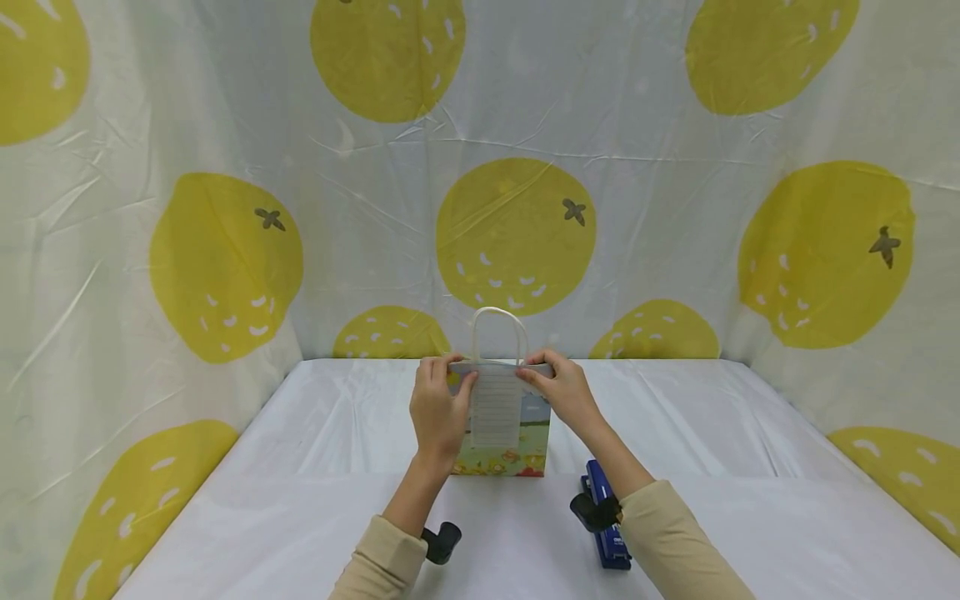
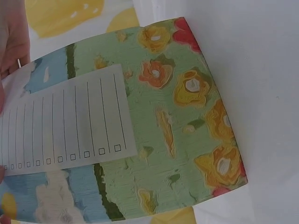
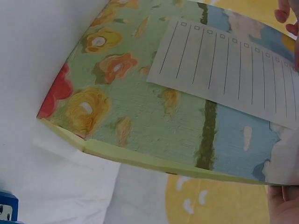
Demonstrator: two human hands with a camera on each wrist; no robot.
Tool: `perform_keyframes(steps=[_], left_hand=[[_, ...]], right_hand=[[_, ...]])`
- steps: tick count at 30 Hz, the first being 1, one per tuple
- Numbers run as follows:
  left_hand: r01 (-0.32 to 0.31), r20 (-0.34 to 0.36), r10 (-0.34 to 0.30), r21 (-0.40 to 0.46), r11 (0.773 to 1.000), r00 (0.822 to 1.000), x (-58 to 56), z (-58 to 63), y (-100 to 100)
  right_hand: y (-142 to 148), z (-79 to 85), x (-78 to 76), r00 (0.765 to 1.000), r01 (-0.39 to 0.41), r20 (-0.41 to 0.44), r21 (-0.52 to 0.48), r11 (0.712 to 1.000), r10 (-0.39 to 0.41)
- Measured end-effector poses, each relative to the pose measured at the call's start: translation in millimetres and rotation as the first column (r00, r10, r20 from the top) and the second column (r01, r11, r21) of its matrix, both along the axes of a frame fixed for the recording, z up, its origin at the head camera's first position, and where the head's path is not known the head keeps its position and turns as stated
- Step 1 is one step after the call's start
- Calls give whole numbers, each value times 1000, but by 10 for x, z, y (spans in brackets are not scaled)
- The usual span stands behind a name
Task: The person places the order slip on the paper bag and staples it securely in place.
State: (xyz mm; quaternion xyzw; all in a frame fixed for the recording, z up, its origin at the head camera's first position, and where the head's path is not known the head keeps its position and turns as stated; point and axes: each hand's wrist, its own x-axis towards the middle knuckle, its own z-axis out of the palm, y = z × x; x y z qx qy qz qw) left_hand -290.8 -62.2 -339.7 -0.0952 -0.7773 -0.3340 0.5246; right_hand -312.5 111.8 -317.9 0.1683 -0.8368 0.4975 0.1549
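Over the desk (image 1: 510,542), left hand (image 1: 438,410) and right hand (image 1: 567,392) pinch the paper bag (image 1: 534,450) rim at the lined sheet's (image 1: 496,417) top corners; sheet placed, stapler (image 1: 615,546) untouched, fastening likely left, though too small to tell

We can read no words or numbers. On the white sheet (image 1: 496,417) against the flowered bag (image 1: 535,454), we see ruled lines with small printed squares along the left; pale markings on the blue stapler-like tool (image 1: 615,552), near right, stay illegible.
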Motion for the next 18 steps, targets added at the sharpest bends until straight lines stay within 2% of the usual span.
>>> perform_keyframes(steps=[4,7,11,14,18], left_hand=[[33,20,-34,38,999,999,-17,-7,-15],[125,39,-128,83,989,991,-35,-2,-31],[259,58,-268,131,957,962,-59,-14,-53],[312,77,-325,147,939,943,-70,-25,-67],[385,110,-406,175,906,907,-73,-22,-83]], right_hand=[[-1,-7,-6,1000,3,-1,4,1000,-3],[1,-5,-7,1000,4,-1,6,1000,-4],[3,-2,-5,1000,6,13,-4,1000,-6],[10,-4,0,1000,8,10,-5,1000,-8],[18,-14,14,1000,22,-2,-3,1000,-22]])
